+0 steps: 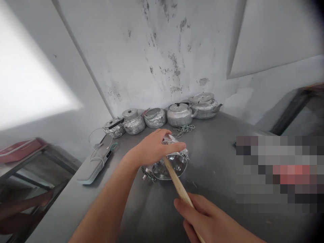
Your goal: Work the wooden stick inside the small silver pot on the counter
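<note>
A dented, silvery metal pot [182,170] sits at the middle of the grey table, its round opening facing me. Over its upper rim my left hand [158,148] is wrapped, the thumb pointing right across the crinkled metal. In my right hand [202,216] is a wooden stick [177,184], gripped near its lower end. The stick's far end reaches the pot's opening just under my left hand; whether it touches the inner wall I cannot tell. A patterned cord [151,174] lies against the pot's left side.
Several aluminium kettles [179,116] line the wall at the table's [215,145] back. A bunched cord [184,129] lies before them. A pale flat device [93,167] with a looped cable rests at the left edge. A pink tray [21,150] stands further left. The right side is pixelated.
</note>
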The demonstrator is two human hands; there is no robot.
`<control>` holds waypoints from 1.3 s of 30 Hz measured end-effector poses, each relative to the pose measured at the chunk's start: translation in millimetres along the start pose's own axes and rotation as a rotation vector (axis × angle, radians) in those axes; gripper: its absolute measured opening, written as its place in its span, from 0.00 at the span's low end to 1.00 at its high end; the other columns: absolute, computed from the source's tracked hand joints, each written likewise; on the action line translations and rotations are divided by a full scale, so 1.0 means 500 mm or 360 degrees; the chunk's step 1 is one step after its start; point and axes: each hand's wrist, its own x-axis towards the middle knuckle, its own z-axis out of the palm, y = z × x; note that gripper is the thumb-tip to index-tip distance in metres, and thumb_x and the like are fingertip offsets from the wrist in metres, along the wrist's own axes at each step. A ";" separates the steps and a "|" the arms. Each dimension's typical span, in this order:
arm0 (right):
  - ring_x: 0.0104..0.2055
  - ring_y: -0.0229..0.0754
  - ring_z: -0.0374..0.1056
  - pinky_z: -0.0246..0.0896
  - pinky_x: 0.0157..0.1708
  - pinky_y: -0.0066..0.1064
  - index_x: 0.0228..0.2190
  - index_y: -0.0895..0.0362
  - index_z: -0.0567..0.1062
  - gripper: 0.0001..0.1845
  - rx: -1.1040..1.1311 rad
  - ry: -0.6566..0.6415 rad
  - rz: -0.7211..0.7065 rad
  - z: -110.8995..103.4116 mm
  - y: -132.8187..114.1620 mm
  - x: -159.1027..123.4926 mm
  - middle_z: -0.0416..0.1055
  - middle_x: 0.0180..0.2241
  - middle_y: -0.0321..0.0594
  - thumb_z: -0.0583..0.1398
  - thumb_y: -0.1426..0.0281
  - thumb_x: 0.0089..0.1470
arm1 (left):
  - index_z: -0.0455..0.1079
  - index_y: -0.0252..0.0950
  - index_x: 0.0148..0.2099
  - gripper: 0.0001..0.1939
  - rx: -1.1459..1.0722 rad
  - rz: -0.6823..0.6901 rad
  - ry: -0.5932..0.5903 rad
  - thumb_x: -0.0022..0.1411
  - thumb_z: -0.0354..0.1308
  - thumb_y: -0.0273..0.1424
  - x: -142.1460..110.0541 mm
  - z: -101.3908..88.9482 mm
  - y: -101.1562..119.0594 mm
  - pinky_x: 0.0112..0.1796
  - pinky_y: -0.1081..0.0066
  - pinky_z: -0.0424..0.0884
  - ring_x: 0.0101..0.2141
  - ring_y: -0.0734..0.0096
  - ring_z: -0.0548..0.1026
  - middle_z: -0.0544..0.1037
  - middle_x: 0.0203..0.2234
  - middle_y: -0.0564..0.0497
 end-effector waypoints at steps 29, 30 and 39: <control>0.15 0.34 0.54 0.56 0.24 0.27 0.18 0.52 0.62 0.28 -0.0153 -0.0087 0.0003 -0.025 -0.030 -0.012 0.57 0.10 0.28 0.45 0.60 0.70 | 0.58 0.42 0.70 0.46 -0.0009 -0.0004 -0.0002 0.61 0.50 0.65 -0.003 0.000 -0.003 0.56 0.58 0.65 0.62 0.45 0.64 0.61 0.68 0.44; 0.16 0.34 0.54 0.56 0.25 0.26 0.18 0.52 0.62 0.28 -0.0155 -0.0075 -0.0022 -0.027 -0.034 -0.013 0.56 0.10 0.27 0.45 0.61 0.70 | 0.58 0.42 0.70 0.46 -0.0010 -0.0001 -0.0001 0.61 0.50 0.65 -0.003 0.000 -0.003 0.56 0.58 0.65 0.62 0.44 0.64 0.61 0.68 0.44; 0.17 0.34 0.55 0.58 0.26 0.26 0.15 0.52 0.60 0.30 -0.0156 -0.0079 -0.0074 -0.027 -0.031 -0.009 0.54 0.10 0.28 0.46 0.62 0.70 | 0.59 0.41 0.70 0.47 -0.0007 0.0022 0.0009 0.60 0.50 0.66 -0.001 0.001 -0.004 0.56 0.59 0.65 0.62 0.44 0.64 0.62 0.68 0.44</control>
